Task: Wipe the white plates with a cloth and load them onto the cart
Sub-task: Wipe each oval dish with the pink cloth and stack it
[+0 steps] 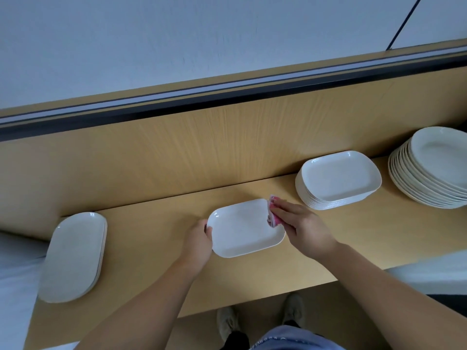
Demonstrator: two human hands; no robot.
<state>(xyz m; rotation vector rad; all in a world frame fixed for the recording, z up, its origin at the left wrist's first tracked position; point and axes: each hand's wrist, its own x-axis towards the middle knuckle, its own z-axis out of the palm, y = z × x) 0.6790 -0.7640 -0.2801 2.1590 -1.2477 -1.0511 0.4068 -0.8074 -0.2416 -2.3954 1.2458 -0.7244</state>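
A white rectangular plate (242, 229) lies flat on the wooden counter (151, 231) right in front of me. My left hand (198, 242) grips its left rim. My right hand (300, 223) presses a pink cloth (272, 210) against the plate's right edge. To the right stands a stack of the same rectangular plates (338, 179). Further right is a leaning stack of oval plates (434, 168). A short stack of oval plates (75, 256) rests at the left end of the counter. No cart is in view.
A wooden back panel (202, 147) rises behind the counter, topped by a dark rail and a pale wall. My shoes (293, 309) stand on the floor below the counter's front edge. A pale surface (15, 286) borders the counter at the left.
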